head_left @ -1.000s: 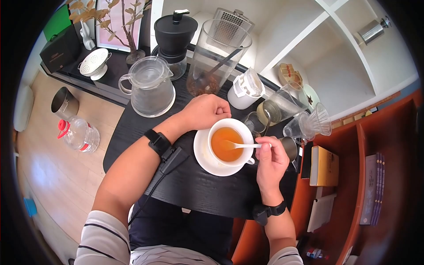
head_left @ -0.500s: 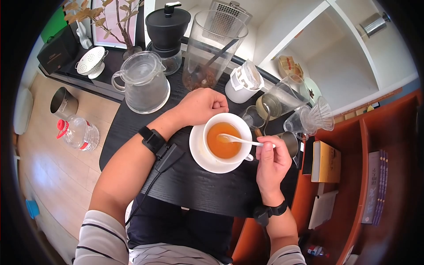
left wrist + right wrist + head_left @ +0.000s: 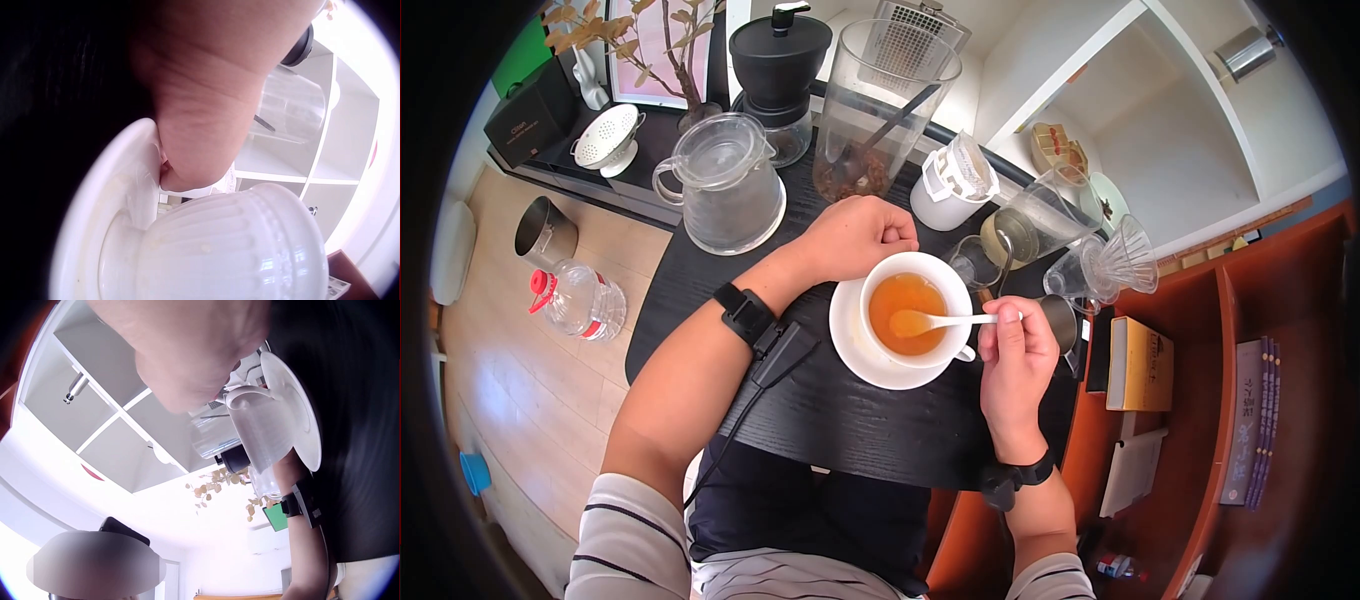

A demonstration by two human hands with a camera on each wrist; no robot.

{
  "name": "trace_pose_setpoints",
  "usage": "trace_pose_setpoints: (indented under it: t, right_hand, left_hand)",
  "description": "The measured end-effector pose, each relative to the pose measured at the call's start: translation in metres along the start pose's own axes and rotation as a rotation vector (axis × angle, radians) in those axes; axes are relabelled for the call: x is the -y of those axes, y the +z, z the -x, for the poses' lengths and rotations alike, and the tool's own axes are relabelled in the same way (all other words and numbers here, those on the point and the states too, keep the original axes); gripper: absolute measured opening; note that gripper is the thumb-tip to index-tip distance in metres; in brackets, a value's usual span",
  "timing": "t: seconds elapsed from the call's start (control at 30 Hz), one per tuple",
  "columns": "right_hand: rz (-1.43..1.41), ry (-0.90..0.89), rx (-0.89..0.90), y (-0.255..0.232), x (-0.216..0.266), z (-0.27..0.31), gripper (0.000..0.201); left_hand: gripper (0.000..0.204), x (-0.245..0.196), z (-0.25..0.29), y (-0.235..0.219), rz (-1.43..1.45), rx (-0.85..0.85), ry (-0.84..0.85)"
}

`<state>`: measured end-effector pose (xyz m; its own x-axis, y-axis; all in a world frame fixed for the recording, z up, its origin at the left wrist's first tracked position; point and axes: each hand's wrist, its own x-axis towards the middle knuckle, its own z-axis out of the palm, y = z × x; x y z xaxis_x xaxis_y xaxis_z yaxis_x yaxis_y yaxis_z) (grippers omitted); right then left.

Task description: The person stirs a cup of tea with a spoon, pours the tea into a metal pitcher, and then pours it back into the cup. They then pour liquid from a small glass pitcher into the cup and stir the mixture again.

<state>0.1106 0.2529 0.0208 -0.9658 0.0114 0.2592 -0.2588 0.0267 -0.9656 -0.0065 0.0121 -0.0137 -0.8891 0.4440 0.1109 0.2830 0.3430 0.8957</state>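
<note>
A white cup [image 3: 956,350] of amber liquid stands on a white saucer [image 3: 847,352] on the black table. Between thumb and fingers my right hand [image 3: 1020,355] pinches the handle of a white spoon [image 3: 972,319], whose bowl dips into the liquid. My left hand [image 3: 855,238] lies at the saucer's far rim, fingers curled, knuckles up. Seen from the left wrist, its fingertips meet the saucer's edge [image 3: 112,156] beside the ribbed cup wall [image 3: 206,250]. The underside of that grip is hidden.
Behind the hands stand a glass server [image 3: 725,200], a coffee grinder [image 3: 780,60], a tall glass vessel [image 3: 845,110] with beans, and a white drip-bag cup [image 3: 950,190]. Glassware including a ribbed dripper [image 3: 1125,262] crowds the right. A water bottle [image 3: 580,305] stands on the floor.
The spoon has swept about inside the cup, its bowl now nearer the left side and its handle lying flatter. The right hand shifted slightly with it; the left stayed at the saucer.
</note>
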Motion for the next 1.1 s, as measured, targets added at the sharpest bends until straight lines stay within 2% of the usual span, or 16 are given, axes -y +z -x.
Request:
trace_pose_setpoints:
  t: [0.07, 0.17, 0.37, 0.6, 0.77, 0.9, 0.97, 1.1]
  right_hand:
    - [-0.124, 0.050, 0.030, -0.0014, -0.0009, -0.0003, 0.025]
    - [-0.222, 0.015, 0.033, 0.0009, 0.0002, 0.0014, 0.024]
    - [-0.060, -0.117, 0.012, 0.0030, -0.0004, 0.0032, 0.022]
    - [0.011, -0.022, -0.004, 0.0065, -0.0005, 0.0018, 0.022]
    - [-0.102, 0.028, 0.036, 0.0026, -0.0045, 0.0031, 0.026]
    - [-0.126, -0.020, 0.012, 0.0032, -0.0031, 0.0033, 0.027]
    - [-0.127, -0.104, 0.004, 0.0036, -0.0027, 0.0036, 0.026]
    - [-0.056, -0.108, -0.029, 0.0079, -0.0022, 0.0033, 0.025]
  left_hand:
    - [0.012, -0.0005, 0.0003, 0.0002, -0.008, -0.010, 0.011]
    - [0.012, -0.0007, 0.0004, 0.0000, -0.016, -0.009, 0.009]
    - [0.012, -0.0025, 0.0010, -0.0003, -0.017, -0.010, 0.000]
    - [0.011, -0.0036, 0.0016, -0.0008, -0.015, -0.013, -0.006]
    - [0.010, -0.0064, 0.0021, -0.0017, -0.036, -0.014, -0.001]
    - [0.010, -0.0066, 0.0020, -0.0022, -0.047, -0.007, 0.008]
    - [0.010, -0.0077, 0.0023, -0.0020, -0.048, -0.016, 0.010]
    - [0.010, -0.0038, 0.0013, -0.0011, -0.034, -0.008, -0.005]
